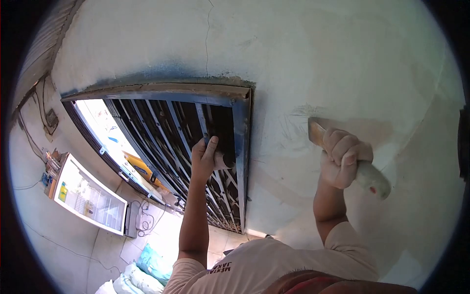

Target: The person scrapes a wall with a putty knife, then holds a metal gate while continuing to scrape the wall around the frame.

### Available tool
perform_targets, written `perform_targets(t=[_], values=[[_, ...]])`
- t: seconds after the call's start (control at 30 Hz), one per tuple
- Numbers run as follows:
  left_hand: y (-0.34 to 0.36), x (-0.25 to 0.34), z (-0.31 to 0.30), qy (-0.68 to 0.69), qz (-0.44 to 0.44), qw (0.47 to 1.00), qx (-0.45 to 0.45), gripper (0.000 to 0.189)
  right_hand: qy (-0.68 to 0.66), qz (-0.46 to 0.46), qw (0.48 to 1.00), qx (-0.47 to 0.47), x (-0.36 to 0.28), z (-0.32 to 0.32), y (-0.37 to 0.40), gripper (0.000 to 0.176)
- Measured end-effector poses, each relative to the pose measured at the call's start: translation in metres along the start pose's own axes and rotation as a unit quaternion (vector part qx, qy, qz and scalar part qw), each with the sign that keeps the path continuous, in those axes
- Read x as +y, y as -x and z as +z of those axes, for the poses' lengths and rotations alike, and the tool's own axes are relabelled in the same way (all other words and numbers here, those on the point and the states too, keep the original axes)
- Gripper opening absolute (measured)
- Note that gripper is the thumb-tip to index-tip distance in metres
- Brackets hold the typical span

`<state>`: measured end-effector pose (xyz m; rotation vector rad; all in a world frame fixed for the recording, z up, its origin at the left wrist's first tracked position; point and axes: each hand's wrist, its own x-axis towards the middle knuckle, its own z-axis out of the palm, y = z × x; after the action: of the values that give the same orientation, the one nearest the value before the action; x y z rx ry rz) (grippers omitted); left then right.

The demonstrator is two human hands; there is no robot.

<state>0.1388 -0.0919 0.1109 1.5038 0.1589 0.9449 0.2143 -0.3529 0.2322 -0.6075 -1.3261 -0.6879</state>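
My right hand (pixel 342 154) is closed round a scraper. The scraper's flat blade (pixel 316 132) lies close over the plastered wall (pixel 289 176), beside a patch of dark scratch marks (pixel 309 110). Its thick pale handle end (pixel 374 180) sticks out below my fist, with a reddish spot on it. My left hand (pixel 203 157) grips an upright bar (pixel 201 120) of the folding metal gate, thumb pointing up. A pale brownish curved piece (pixel 224 160) shows just right of that hand; I cannot tell whether the hand holds it too.
A blue-grey metal frame (pixel 241 127) surrounds the gate, set in the wall. A thin crack (pixel 207 39) runs above it. At left stand a glass-front display case (pixel 90 198) and loose cables (pixel 146 220). Filled white and blue bags (pixel 142 277) lie on the floor at lower left.
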Motion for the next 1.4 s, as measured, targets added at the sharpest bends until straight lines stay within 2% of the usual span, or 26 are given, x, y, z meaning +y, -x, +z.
perform_targets(t=[0.07,0.17,0.27,0.43,0.6,0.63,0.73,0.77,0.9,1.0,1.07,1.13,1.17,1.27,1.4], values=[[0.002,0.002,-0.001,-0.027,0.009,1.0,-0.002,0.031,-0.044,0.033,0.998,0.026,-0.011,0.005,-0.011,0.018],[0.001,0.004,0.0,-0.024,0.009,1.0,-0.001,0.031,-0.038,-0.106,0.993,-0.032,-0.043,-0.013,-0.021,0.02],[0.0,0.0,0.0,-0.006,0.001,1.0,-0.001,0.031,-0.101,-0.121,0.985,-0.064,-0.076,-0.013,-0.025,0.022],[0.0,0.001,0.0,-0.001,-0.004,1.0,-0.001,0.03,-0.111,-0.099,0.989,0.001,-0.046,-0.014,-0.006,0.021],[0.0,-0.001,-0.001,0.012,0.001,1.0,-0.01,0.03,-0.077,0.075,0.993,0.044,0.01,-0.001,0.016,0.02],[0.0,-0.001,-0.001,0.015,-0.002,1.0,-0.007,0.03,0.031,0.036,0.999,-0.02,-0.004,-0.004,0.014,0.021],[-0.001,0.003,0.001,0.015,-0.006,1.0,-0.002,0.03,-0.087,-0.102,0.991,-0.024,-0.029,0.008,0.009,0.018],[0.0,0.007,0.001,0.009,-0.009,1.0,-0.005,0.029,0.059,-0.056,0.997,0.011,-0.028,0.008,0.014,0.02],[0.0,0.005,-0.002,-0.021,0.003,1.0,-0.011,0.029,0.067,0.023,0.997,0.025,-0.01,0.004,0.007,0.024],[-0.002,-0.003,0.0,0.008,0.006,1.0,-0.001,0.03,-0.095,-0.084,0.992,0.028,-0.03,0.003,0.007,0.024],[-0.003,-0.003,0.001,0.014,0.01,1.0,-0.002,0.031,0.059,0.0,0.997,0.049,-0.024,0.005,0.01,0.025],[-0.001,-0.005,-0.002,0.011,0.008,1.0,-0.009,0.032,-0.017,0.032,0.999,-0.004,0.001,-0.001,0.002,0.026],[-0.003,-0.007,-0.004,0.008,0.01,1.0,-0.01,0.032,-0.044,0.044,0.998,0.011,0.0,-0.003,0.002,0.026],[-0.004,-0.007,-0.005,-0.007,0.014,1.0,-0.012,0.033,-0.063,0.036,0.997,-0.02,-0.021,-0.003,-0.013,0.024],[0.0,0.005,-0.001,-0.01,0.0,1.0,-0.01,0.033,-0.065,-0.064,0.996,-0.015,-0.058,-0.003,-0.024,0.026]])
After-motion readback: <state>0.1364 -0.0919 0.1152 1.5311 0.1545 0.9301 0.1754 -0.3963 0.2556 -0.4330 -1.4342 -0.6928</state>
